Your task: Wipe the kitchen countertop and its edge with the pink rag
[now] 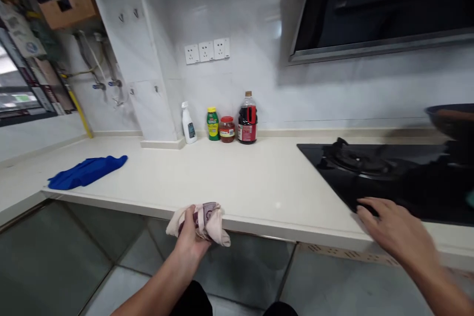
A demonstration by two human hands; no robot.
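A bunched cream cloth [217, 227] with a purple-brown printed pattern is gripped in my left hand [192, 237], just in front of the counter's front edge. My left thumb lies over the top of the cloth. At the front left corner of the black gas cooktop [314, 158], my right hand [392, 224] has its fingers and thumb closed around a dark knob [371, 209], which is mostly hidden by the hand. Behind that hand, a burner [357, 160] with its pan support sits on the glass.
Along the wall stand a white spray bottle [188, 126], a green-and-yellow bottle [213, 124], a red-lidded jar [227, 130] and a large dark sauce bottle [247, 121]. A blue cloth [87, 172] lies on the left counter. A wok [454, 121] sits far right beneath the range hood [385, 42].
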